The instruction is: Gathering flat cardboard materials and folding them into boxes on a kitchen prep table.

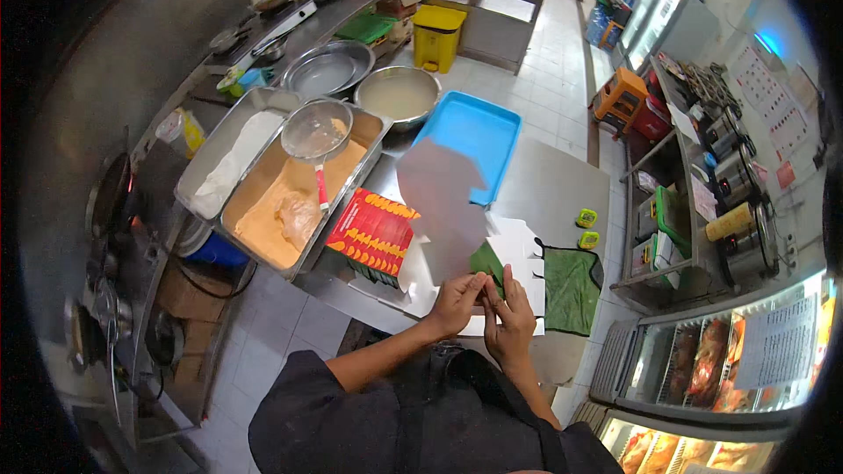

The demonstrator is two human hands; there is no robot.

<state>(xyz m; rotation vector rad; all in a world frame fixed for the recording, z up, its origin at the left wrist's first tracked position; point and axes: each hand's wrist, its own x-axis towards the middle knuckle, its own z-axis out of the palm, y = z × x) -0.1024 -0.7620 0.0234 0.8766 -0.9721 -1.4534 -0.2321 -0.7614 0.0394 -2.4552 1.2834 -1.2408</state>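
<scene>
Both hands are in close now, at the near edge of the steel tabletop (571,188). The left hand (457,305) pinches the lower edge of a green card panel (485,260), thumb against finger; the right hand (509,320) meets it there, fingers narrowed on the same card. The panel sits above the white card sheets (527,254), between the red-printed cartons (373,232) and the green cloth (571,294). A grey blurred shape (443,210) covers what lies just beyond, so I can't tell how far the card runs.

Here's the risk: pinch too hard at that edge, and it could crease or tear. A slack hold could let it slip, and an elbow drifting left might nudge the cartons. And look, the sieve (316,133) hangs its red handle over the pan's edge; a knock there could tip crumbs out of the orange coating mix (277,215).
</scene>
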